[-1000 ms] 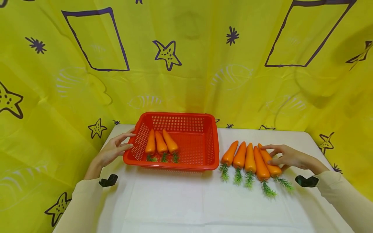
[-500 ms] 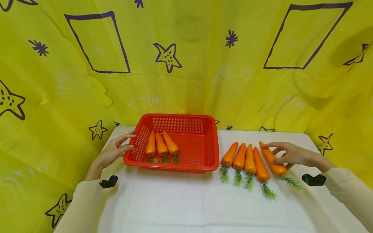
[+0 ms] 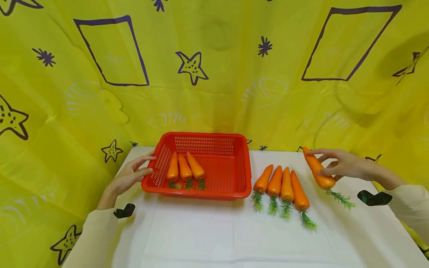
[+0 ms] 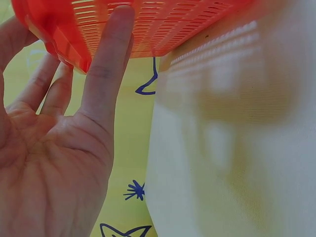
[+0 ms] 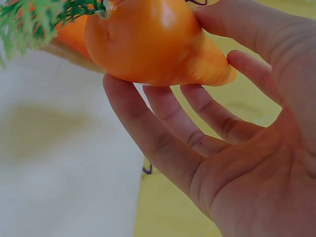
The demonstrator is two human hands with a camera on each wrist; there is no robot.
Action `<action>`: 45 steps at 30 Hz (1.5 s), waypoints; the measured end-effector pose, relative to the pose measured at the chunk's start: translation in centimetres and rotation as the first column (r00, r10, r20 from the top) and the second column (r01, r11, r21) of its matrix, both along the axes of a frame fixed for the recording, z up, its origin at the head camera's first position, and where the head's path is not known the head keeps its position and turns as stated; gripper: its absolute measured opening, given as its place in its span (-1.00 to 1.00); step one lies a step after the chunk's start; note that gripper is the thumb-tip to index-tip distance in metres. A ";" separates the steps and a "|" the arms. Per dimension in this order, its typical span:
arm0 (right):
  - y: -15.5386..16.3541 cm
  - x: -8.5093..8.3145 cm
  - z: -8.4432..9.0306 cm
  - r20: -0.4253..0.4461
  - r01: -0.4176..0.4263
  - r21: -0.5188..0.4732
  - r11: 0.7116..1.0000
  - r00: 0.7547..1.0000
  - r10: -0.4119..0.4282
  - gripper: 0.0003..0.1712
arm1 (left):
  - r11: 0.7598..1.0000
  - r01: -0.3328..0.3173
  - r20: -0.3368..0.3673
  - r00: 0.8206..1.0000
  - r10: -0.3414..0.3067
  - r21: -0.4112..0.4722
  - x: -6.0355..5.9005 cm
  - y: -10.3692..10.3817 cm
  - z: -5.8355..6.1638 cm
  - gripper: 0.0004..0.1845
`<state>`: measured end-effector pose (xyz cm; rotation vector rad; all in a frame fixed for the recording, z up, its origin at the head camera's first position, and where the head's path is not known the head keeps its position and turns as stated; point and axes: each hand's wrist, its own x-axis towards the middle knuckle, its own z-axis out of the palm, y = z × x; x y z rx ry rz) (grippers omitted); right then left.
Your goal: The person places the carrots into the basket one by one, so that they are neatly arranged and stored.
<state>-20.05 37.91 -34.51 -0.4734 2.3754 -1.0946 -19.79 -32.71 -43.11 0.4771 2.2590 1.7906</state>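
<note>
The right hand [image 3: 348,163] pinches an orange carrot [image 3: 316,169] between thumb and spread fingertips, palm turned inward and wrist slightly bent. This carrot slants, its tip up and away, its green leaves [image 3: 341,198] trailing toward the person, to the right of four carrots [image 3: 287,184] lying in a row. The left hand [image 3: 129,175] rests its nearly straight fingers and thumb against the left end of a red basket [image 3: 214,192], the thumb along the outside of the slotted wall. Behind each wrist sits a small black device, and pale sleeves run out at the lower edges.

Seen from above, the right palm and part of the fingers are hidden behind the back of the hand. The right wrist view cuts off the leaves, and the left wrist view shows only the basket's underside and end, with two fingers partly behind its rim. Three carrots [image 3: 185,167] lie inside the basket, their leaves hard to make out near the front wall. Beyond the white cloth [image 3: 201,230] hangs a yellow curtain [image 3: 221,104] with faint, blurred fish outlines
</note>
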 end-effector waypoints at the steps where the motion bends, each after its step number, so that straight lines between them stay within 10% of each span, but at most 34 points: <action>1: -0.1 0.0 0.2 0.000 -0.003 -0.003 1.000 1.000 0.003 -0.23 | 1.000 -0.001 0.000 1.000 0.001 -0.003 0.0 0.0 0.0 -0.48; 24: -9.2 -3.6 6.2 -0.091 -0.084 0.070 0.994 0.992 0.090 -0.18 | 1.000 0.012 -0.009 1.000 -0.011 0.026 0.1 0.0 0.1 -0.48; 45: -23.4 -9.2 3.7 -0.036 -0.280 0.019 0.960 0.959 0.280 -0.24 | 0.999 0.010 -0.006 1.000 -0.010 0.040 -0.1 -0.1 0.0 -0.49</action>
